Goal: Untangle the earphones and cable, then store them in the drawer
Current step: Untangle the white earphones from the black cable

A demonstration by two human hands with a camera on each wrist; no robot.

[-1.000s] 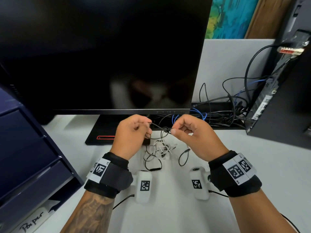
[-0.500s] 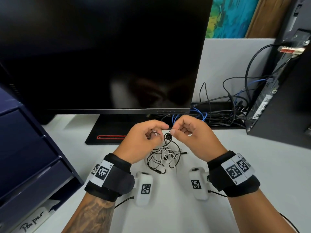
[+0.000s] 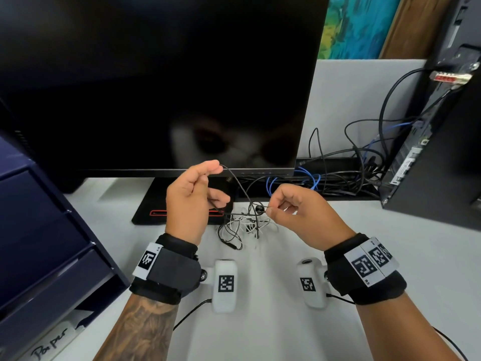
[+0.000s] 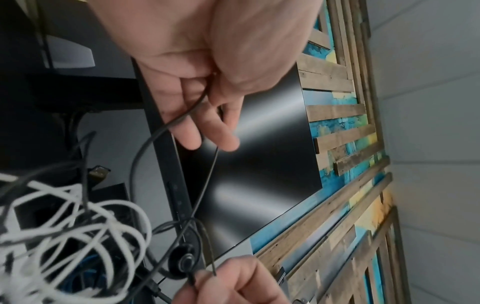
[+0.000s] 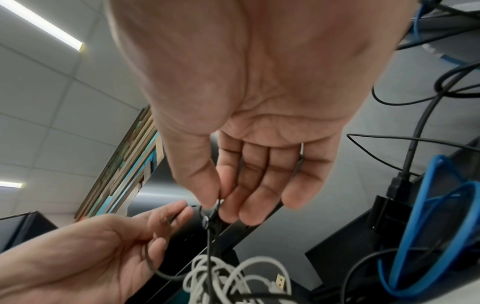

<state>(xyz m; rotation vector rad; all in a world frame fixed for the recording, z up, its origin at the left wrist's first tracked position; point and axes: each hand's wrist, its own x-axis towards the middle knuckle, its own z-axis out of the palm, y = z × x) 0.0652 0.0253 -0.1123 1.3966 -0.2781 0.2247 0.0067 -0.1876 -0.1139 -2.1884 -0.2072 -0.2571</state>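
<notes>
Left hand [image 3: 192, 201], centre of the head view, is pinching a strand of the thin black earphone wire [image 3: 238, 187] between thumb and forefinger, raised near the lower edge of the black monitor [image 3: 156, 82]; other fingers are loosely curled. Right hand [image 3: 299, 214], just right of centre, is pinching the same wire right beside its small round black earbud [image 3: 259, 210].

The rest of the wire is hanging down into a knot with the thin white cable [image 3: 243, 224], which is resting on the white counter [image 3: 260, 334] below and between the hands.

Handling, as judgement: both cords are looking very light, limp and springy, with no stiffness to hold a shape. Thin wire is likely to be slipping under a loose pinch and tightening if tugged. Best hold is probably at the earbud or a plug end, feeding it back through loops.

Containers: dark blue drawer unit [image 3: 39, 243] is sitting at the left edge of the frame; drawers are appearing closed, contents not visible. A slot at its base is holding a label reading "Paper".
</notes>
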